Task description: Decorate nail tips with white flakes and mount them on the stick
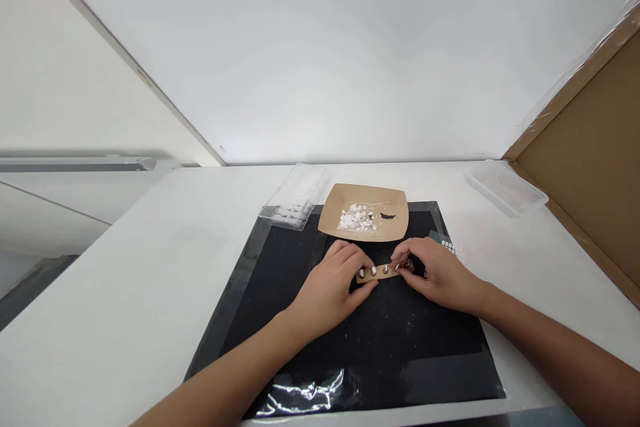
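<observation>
A small tan strip [381, 273] with three small round metal studs along it lies on a black mat [300, 320]. My left hand [333, 290] pinches the strip's left end, fingers curled. My right hand [436, 275] pinches its right end, fingertips closed on something small and shiny there that I cannot make out. Just beyond the strip sits a brown paper tray [333, 213] holding several small white pieces and a dark sliver.
A clear plastic compartment box [295, 199] lies at the mat's far left corner. A clear lid [505, 187] rests at the back right beside a leaning brown board [585, 160]. A green sheet with white dots [447, 245] peeks out by my right hand.
</observation>
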`<action>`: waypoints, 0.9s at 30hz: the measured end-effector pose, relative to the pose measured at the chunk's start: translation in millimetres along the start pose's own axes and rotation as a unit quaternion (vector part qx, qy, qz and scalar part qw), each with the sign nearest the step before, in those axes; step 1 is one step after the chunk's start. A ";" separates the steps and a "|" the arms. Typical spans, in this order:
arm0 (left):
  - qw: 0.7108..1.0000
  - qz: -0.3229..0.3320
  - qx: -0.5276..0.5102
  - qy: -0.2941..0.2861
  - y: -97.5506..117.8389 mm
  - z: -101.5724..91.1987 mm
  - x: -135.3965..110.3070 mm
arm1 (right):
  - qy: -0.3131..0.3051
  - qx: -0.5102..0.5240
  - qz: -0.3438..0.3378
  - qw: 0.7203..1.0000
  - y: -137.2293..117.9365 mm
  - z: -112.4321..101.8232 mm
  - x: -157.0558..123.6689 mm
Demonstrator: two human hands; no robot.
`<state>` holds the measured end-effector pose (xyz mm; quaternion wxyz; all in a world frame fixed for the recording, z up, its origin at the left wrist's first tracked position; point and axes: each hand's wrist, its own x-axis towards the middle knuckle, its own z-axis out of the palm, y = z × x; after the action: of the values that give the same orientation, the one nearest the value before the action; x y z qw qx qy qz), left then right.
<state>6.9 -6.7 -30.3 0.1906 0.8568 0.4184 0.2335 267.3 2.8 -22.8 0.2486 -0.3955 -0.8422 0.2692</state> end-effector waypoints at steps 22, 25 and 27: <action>1.000 -0.003 -0.002 0.000 0.4 0.7 0.0 | 0.056 0.090 0.088 0.990 -5.9 4.0 3.0; 1.000 -0.005 -0.001 -0.002 0.5 0.3 0.2 | 0.051 0.091 0.097 0.990 -6.2 2.2 2.6; 1.000 -0.004 0.000 -0.001 0.6 -0.1 0.2 | 0.043 0.089 0.095 0.991 -6.3 0.7 2.6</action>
<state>7.4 -6.9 -29.9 0.1920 0.8551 0.4220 0.2320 262.0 1.2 -18.7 0.2918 -0.4610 -0.7620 0.3487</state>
